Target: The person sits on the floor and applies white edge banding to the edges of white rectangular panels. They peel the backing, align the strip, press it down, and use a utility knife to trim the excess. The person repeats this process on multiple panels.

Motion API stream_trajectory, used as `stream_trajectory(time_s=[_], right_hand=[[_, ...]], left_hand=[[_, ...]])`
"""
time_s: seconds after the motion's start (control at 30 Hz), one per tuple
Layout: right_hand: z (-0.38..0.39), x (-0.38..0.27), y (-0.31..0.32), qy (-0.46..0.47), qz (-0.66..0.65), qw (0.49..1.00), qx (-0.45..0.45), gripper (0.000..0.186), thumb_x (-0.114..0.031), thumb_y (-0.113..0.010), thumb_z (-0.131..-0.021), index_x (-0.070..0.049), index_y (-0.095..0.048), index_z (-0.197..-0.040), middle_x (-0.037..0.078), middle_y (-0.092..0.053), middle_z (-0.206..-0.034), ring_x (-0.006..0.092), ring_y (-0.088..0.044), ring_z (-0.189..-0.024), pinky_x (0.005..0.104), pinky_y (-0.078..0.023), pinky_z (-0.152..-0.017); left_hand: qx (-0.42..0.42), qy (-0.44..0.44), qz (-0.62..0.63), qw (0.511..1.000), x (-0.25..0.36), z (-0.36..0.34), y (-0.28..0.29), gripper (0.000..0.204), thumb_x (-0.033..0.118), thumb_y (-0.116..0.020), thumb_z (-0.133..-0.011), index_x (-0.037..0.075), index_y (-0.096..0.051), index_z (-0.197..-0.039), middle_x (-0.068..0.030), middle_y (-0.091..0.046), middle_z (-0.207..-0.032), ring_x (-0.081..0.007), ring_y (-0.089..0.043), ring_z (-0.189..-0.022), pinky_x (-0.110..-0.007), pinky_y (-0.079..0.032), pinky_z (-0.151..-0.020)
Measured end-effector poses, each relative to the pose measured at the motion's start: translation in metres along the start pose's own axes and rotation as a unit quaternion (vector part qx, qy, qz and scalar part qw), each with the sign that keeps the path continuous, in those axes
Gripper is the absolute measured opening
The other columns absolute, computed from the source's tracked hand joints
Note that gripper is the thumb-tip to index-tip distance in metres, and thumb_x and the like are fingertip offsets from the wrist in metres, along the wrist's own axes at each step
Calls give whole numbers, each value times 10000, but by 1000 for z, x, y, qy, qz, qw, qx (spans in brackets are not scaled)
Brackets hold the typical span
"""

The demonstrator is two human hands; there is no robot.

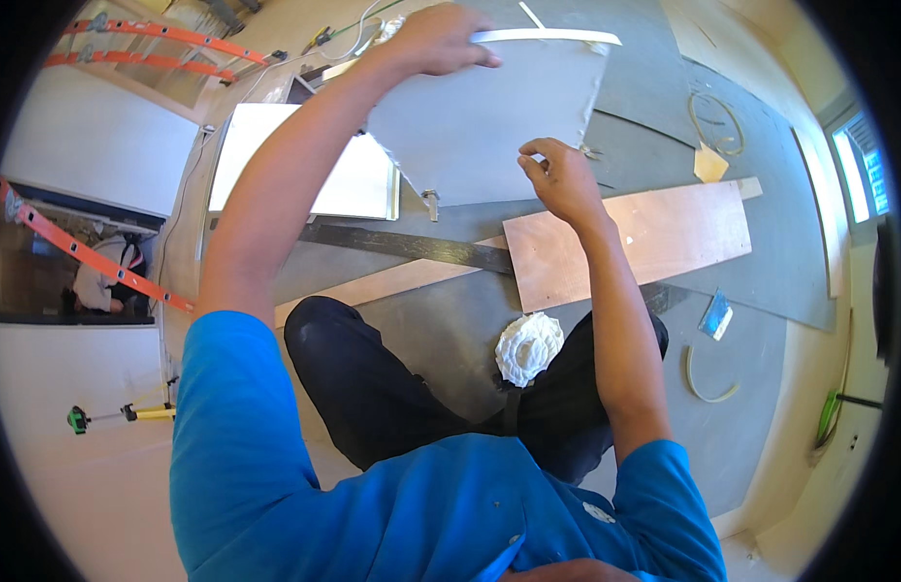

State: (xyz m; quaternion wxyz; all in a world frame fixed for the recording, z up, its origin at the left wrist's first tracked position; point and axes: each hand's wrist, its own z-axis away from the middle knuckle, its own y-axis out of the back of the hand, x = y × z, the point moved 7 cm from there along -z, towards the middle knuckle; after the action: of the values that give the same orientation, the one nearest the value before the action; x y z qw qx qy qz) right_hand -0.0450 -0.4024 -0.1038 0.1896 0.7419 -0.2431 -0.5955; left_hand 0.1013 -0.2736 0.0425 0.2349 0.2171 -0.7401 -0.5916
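Observation:
A grey panel (489, 116) is tilted up in front of me, a thin white edging strip (557, 36) running along its far edge. My left hand (436, 39) is closed over that edge, thumb on the grey face and fingers at the strip. In front of the panel's near right part is my right hand (559, 179), its thumb and fingertips curled together. Whether anything small sits in that pinch cannot be seen. Between my knees is a round, crumpled white mass (529, 349). A small metal fitting (431, 204) shows at the panel's near edge.
A pinkish wooden board (630, 238) and a dark plank (402, 242) lie near my knees. To the left are a white panel (261, 145) and orange ladder (92, 252); another person (111, 276) shows beyond. A blue packet (716, 315) and curved tubing (707, 378) lie right.

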Motion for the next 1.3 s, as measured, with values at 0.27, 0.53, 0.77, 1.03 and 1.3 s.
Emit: stream_trajectory(time_s=[0.27, 0.53, 0.77, 1.03, 1.3], right_hand=[[-10, 3, 0, -12, 22, 1000, -1, 236, -220, -702, -957, -41, -744, -1106, 156, -749, -1035, 293, -692, -819, 389, -548, -774], [-18, 22, 11, 9, -23, 998, 64, 214, -200, -702, -962, -27, -747, -1081, 149, -743, -947, 234, -698, -761, 358, -544, -712], [-25, 24, 34, -18, -38, 982, 184, 237, -222, -664, -1007, -45, -749, -1140, 113, -744, -930, 161, -694, -819, 303, -538, -718], [-11, -28, 27, -72, -299, 939, 156, 372, -353, -605, -1059, -21, -690, -1205, 133, -717, -1179, 228, -706, -1029, 303, -577, -820], [21, -47, 2, -139, -395, 899, 132, 487, -436, -537, -1076, 12, -616, -1251, 197, -665, -1236, 328, -682, -1125, 413, -619, -820]], left_hand=[[-83, 6, 122, 989, -62, 22, 6, 367, 295, -796, -832, 19, -748, -1069, -194, -740, -908, -275, -703, -862, -412, -534, -802], [-43, 111, 162, 979, -92, 80, 28, 385, 323, -786, -886, 70, -748, -1174, -102, -757, -1013, -220, -699, -952, -367, -526, -884], [31, 176, 182, 967, -118, 116, 24, 348, 293, -794, -903, 48, -748, -1146, -53, -739, -956, -151, -680, -912, -306, -540, -861], [107, 132, 320, 932, -81, 147, 38, 196, 114, -770, -853, -15, -742, -998, -64, -711, -770, -149, -659, -698, -300, -534, -644], [215, 167, 585, 764, -60, 232, -7, 238, 44, -791, -844, -6, -697, -1057, -86, -717, -883, -161, -698, -899, -295, -551, -787]])
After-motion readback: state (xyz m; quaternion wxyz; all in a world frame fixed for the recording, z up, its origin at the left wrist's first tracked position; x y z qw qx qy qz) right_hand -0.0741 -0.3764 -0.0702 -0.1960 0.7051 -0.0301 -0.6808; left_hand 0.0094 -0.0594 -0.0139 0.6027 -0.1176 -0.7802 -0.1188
